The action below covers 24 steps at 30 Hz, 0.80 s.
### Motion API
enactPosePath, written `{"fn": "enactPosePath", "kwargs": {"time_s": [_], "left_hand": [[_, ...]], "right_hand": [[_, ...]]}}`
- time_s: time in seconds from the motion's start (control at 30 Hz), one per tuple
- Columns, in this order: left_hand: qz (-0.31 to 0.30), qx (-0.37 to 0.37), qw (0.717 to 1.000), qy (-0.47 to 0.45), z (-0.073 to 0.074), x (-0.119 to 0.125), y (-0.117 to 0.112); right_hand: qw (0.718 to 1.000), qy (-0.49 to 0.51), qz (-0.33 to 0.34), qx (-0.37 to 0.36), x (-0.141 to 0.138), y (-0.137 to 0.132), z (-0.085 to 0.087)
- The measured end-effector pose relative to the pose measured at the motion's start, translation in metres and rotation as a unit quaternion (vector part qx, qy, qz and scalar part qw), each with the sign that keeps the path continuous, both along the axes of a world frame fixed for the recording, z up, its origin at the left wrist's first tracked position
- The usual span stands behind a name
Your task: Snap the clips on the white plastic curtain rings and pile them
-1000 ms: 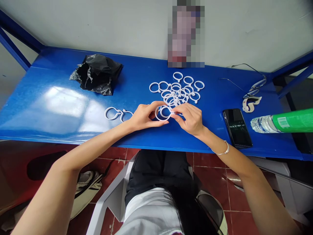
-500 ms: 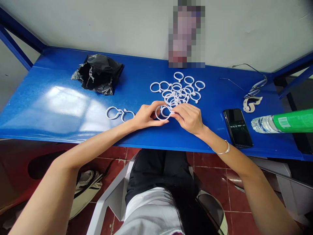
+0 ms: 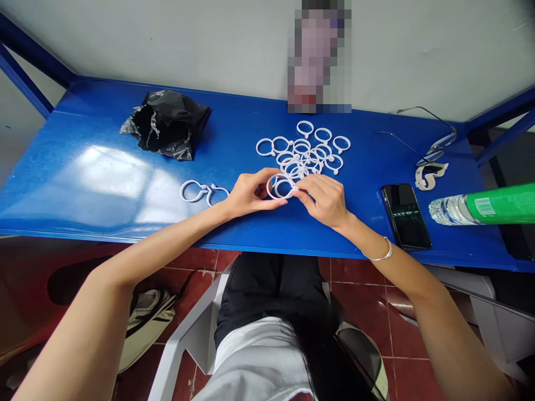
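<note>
Blue table (image 3: 234,233), white ring (image 3: 268,187), tab (image 3: 295,188) pointing right (right hand (image 3: 325,198) pinching it)

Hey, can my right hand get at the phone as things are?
Probably yes: the phone lies to the right of your right hand, with only blue tabletop visible between, though that hand is pinching a white ring.

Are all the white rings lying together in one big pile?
No, two rings lie to the left, apart from the pile, and the right hand pinches another ring.
</note>
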State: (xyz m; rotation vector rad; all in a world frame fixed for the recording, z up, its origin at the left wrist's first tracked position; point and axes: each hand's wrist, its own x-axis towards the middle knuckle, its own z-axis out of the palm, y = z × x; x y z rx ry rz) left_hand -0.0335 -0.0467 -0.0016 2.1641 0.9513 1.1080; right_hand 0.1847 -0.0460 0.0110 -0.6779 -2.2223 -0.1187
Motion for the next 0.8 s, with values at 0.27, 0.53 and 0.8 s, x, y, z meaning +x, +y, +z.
{"fn": "enactPosePath", "kwargs": {"time_s": [0.27, 0.53, 0.8], "left_hand": [[0.011, 0.048, 0.999, 0.01, -0.0044, -0.002, 0.0006], [0.025, 0.069, 0.997, 0.033, -0.0072, -0.0012, -0.0004], [0.029, 0.088, 0.994, 0.061, -0.0093, -0.0031, -0.0019]], "right_hand": [[0.999, -0.033, -0.023, -0.036, 0.0003, 0.0001, -0.002], [0.999, -0.033, 0.007, -0.04, 0.0011, 0.0006, -0.0045], [0.999, -0.035, 0.009, -0.034, 0.0021, 0.0011, -0.0052]]}}
